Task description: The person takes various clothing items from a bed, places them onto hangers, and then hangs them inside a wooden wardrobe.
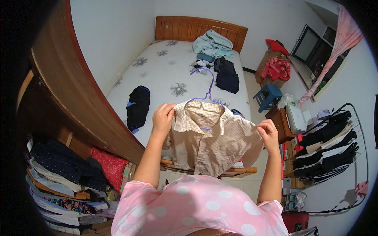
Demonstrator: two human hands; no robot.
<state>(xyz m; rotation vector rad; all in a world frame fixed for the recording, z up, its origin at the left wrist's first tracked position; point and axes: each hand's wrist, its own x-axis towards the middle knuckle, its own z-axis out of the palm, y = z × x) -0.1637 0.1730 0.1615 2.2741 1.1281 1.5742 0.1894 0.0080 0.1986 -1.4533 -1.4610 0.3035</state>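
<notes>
A beige checked collared shirt [212, 145] hangs in front of me on a purple hanger [210, 88], whose hook stands up above the collar. At the shirt's left shoulder, my left hand [163, 118] pinches the cloth beside the collar. My right hand [268, 133] is closed on the right shoulder, near the top of the sleeve, holding it out to the side. Most of the hanger's arms are hidden inside the shirt; a bit of its lower bar shows in the neck opening.
Behind the shirt is a bed [157, 74] with folded dark trousers [227, 76], a black folded garment [138, 106] and a pale green heap of cloth [212, 44]. An open wardrobe [78, 90] with stacked clothes is at left. A clothes rack [364, 145] and blue stool [268, 96] stand right.
</notes>
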